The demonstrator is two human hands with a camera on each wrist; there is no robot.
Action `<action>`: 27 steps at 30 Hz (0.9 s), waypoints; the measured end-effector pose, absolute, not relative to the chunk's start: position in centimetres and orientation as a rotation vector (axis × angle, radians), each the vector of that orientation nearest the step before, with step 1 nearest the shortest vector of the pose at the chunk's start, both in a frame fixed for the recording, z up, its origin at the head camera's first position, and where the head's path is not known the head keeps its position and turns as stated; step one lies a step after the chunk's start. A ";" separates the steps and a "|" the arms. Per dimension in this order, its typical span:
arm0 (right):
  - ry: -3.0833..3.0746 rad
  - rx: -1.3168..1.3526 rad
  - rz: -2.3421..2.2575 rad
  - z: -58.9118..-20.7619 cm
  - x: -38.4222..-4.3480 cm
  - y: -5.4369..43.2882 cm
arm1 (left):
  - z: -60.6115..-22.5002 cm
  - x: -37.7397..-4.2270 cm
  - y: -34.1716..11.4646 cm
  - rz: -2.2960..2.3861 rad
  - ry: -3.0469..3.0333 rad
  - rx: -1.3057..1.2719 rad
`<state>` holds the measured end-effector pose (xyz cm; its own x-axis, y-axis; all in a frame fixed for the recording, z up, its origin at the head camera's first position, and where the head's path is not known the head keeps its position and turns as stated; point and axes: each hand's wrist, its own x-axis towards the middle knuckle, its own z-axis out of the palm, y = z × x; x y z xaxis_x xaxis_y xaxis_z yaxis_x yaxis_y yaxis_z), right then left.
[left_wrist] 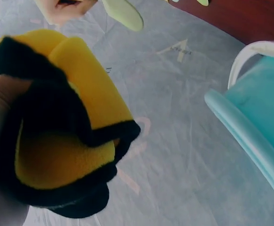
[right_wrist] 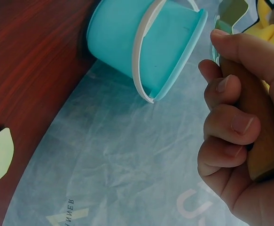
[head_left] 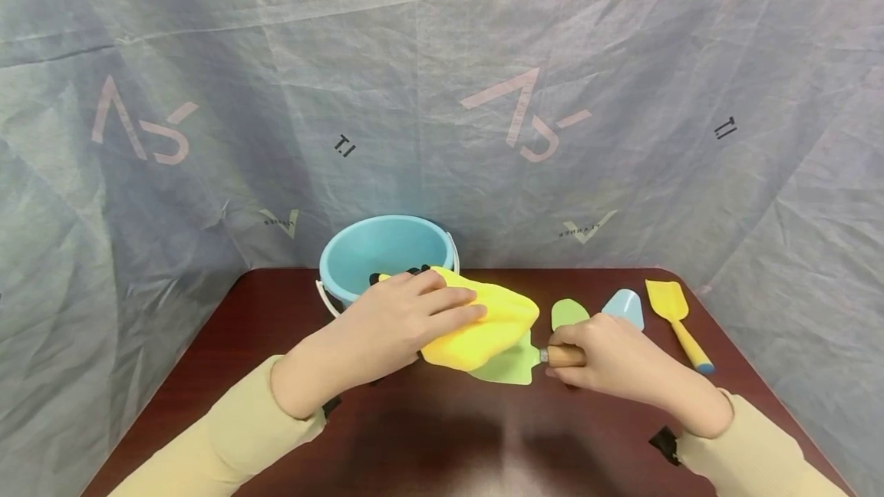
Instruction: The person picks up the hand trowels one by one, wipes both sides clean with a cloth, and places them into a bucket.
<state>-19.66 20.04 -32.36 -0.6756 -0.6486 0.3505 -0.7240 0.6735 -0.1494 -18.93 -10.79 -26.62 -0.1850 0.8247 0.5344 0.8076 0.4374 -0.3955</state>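
My left hand point(head_left: 404, 313) grips a folded yellow cloth point(head_left: 500, 317) with black edging, in front of the bucket. In the left wrist view the cloth point(left_wrist: 90, 84) bunches up, its dark border toward the palm. My right hand point(head_left: 615, 351) holds a small garden trowel point(head_left: 514, 365) by its wooden handle, fingers wrapped around it in the right wrist view. The trowel's light green blade points left, and the cloth overlaps its far part in the head view. Both things are held up over the dark red table point(head_left: 442, 436).
A light blue bucket point(head_left: 376, 244) with a white handle stands at the back, left of centre. Right of it lie another green-bladed tool point(head_left: 569, 313), a pale blue piece point(head_left: 625, 305) partly behind my right hand, and a yellow toy shovel point(head_left: 668, 301). A grey printed curtain point(head_left: 414, 98) hangs behind.
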 end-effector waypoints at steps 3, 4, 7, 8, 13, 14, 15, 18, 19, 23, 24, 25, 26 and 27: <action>-2.636 1.083 0.399 -32.3 -19.7 19.9 | -26.8 -18.7 -10.4 0.055 -2.011 -1.334; -2.640 1.081 0.401 -32.2 -19.7 19.9 | -26.8 -18.6 -10.2 0.064 -2.014 -1.327; -2.651 1.081 0.410 -32.2 -19.7 19.9 | -27.1 -18.5 -9.8 0.096 -2.015 -1.311; -2.654 1.081 0.412 -32.2 -19.7 19.8 | -27.3 -18.4 -9.6 0.109 -2.012 -1.308; -2.665 1.069 0.419 -32.1 -19.7 19.7 | -28.2 -18.4 -9.1 0.152 -2.017 -1.305; -2.666 1.064 0.421 -32.1 -19.7 19.7 | -28.4 -18.4 -9.1 0.158 -2.021 -1.306; -2.667 1.062 0.427 -32.0 -19.7 19.7 | -28.5 -18.4 -9.0 0.162 -2.027 -1.308; -2.673 1.051 0.446 -32.0 -19.7 19.6 | -28.9 -18.5 -8.9 0.176 -2.036 -1.313; -2.675 1.046 0.451 -32.0 -19.7 19.6 | -29.1 -18.5 -8.9 0.184 -2.036 -1.315; -2.673 1.037 0.471 -31.9 -19.6 19.6 | -29.5 -18.6 -8.8 0.212 -2.035 -1.330; -2.674 1.034 0.473 -31.9 -19.6 19.5 | -29.5 -18.7 -8.7 0.218 -2.036 -1.338; -2.675 1.032 0.474 -31.8 -19.5 19.5 | -29.6 -18.7 -8.7 0.229 -2.038 -1.343; -2.677 1.033 0.478 -31.8 -19.5 19.5 | -29.6 -18.7 -8.8 0.238 -2.040 -1.350; -2.680 1.030 0.479 -31.8 -19.5 19.5 | -29.7 -18.7 -8.8 0.247 -2.041 -1.356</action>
<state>-19.47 19.49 -31.79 -0.7264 -0.6052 0.3257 -0.6805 0.6996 -0.2178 -18.68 -8.76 -29.68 -0.2392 0.8745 0.4220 0.7484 0.4429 -0.4937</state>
